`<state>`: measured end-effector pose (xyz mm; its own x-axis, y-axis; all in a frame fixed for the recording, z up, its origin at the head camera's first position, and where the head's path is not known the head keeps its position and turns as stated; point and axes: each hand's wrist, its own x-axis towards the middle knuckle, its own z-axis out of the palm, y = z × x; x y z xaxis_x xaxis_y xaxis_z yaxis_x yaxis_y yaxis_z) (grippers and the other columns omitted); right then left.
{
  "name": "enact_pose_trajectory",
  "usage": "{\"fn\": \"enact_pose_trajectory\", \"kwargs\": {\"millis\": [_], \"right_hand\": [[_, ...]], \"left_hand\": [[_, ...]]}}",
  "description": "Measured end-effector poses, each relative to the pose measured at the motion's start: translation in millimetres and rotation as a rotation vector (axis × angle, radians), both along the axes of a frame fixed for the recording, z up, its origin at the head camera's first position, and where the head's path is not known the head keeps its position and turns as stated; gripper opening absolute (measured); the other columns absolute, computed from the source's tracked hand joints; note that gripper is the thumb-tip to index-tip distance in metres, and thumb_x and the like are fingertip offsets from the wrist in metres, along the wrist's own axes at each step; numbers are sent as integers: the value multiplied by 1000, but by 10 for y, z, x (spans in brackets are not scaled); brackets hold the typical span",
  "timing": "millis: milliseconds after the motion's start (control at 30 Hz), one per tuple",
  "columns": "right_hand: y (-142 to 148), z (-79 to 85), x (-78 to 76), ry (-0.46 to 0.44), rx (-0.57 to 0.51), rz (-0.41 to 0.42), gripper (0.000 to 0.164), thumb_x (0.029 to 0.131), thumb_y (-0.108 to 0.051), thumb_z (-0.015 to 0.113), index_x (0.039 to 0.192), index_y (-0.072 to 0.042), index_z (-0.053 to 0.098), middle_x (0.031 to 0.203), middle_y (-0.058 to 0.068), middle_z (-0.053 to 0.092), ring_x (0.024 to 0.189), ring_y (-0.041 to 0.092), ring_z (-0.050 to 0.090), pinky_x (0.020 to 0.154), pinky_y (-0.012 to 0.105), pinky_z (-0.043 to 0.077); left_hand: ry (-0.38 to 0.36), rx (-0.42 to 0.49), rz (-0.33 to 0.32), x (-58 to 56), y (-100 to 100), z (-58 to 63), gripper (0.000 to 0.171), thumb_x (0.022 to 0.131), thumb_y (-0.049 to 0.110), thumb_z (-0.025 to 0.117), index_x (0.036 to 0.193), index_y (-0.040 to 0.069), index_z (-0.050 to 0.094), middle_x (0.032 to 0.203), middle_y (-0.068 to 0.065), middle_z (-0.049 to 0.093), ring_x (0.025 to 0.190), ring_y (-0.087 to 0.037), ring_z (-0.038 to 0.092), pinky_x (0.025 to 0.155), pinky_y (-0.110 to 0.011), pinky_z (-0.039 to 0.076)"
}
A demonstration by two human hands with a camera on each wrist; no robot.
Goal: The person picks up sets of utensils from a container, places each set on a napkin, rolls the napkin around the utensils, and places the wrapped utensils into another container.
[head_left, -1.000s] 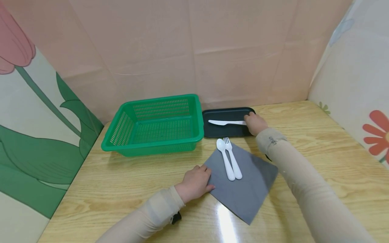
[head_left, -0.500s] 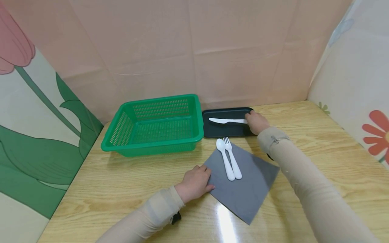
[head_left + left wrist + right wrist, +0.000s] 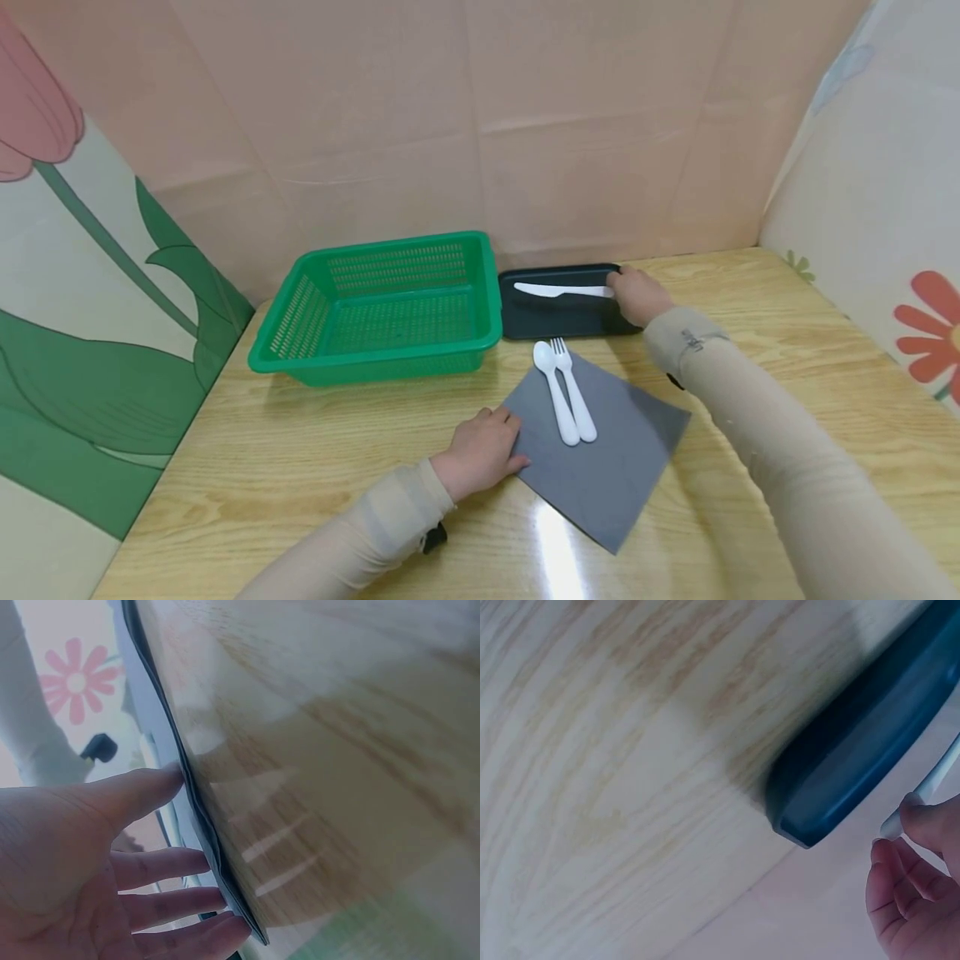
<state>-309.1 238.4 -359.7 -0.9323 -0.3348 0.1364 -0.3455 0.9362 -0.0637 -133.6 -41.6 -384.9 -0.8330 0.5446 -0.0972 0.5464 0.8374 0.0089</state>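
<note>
Over the right end of a black tray (image 3: 562, 321), my right hand (image 3: 641, 297) pinches a white knife (image 3: 551, 290) by the end of its handle. In the right wrist view, thumb and fingertips meet on the white handle (image 3: 934, 776) above the tray's dark side (image 3: 855, 761). My left hand (image 3: 483, 452) rests its fingers and thumb on the left edge of a folded grey napkin (image 3: 600, 483). The left wrist view shows those fingers (image 3: 165, 866) lying nearly straight along the edge. A white spoon (image 3: 558, 400) and a white fork (image 3: 576, 396) lie side by side on the napkin.
A green slotted basket (image 3: 375, 362) stands left of the tray, its right rim right at the tray. Behind both rises a pink backdrop (image 3: 600, 167). The wooden table (image 3: 300, 467) runs up to printed panels on the left and right.
My right hand has shifted slightly to the right and back, and the knife has moved a little toward the tray's far side. The left hand, spoon, fork and basket look unchanged.
</note>
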Motion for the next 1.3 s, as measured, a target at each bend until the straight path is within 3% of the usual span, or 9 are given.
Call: {"fn": "enact_pose_trajectory", "kwargs": {"millis": [933, 1300], "right_hand": [[58, 133, 147, -22, -70, 7, 11, 89, 2, 52, 97, 8, 55, 89, 25, 51, 75, 36, 55, 69, 47, 47], [50, 181, 185, 16, -70, 38, 9, 90, 2, 52, 95, 8, 56, 86, 25, 50, 73, 34, 53, 68, 47, 47]], "left_hand": [[-15, -6, 7, 0, 11, -16, 40, 86, 46, 61, 107, 11, 60, 102, -2, 60, 87, -16, 58, 60, -26, 49], [-15, -4, 8, 1, 5, -14, 40, 87, 46, 61, 106, 11, 60, 102, -3, 60, 88, -16, 58, 60, -27, 49]]}}
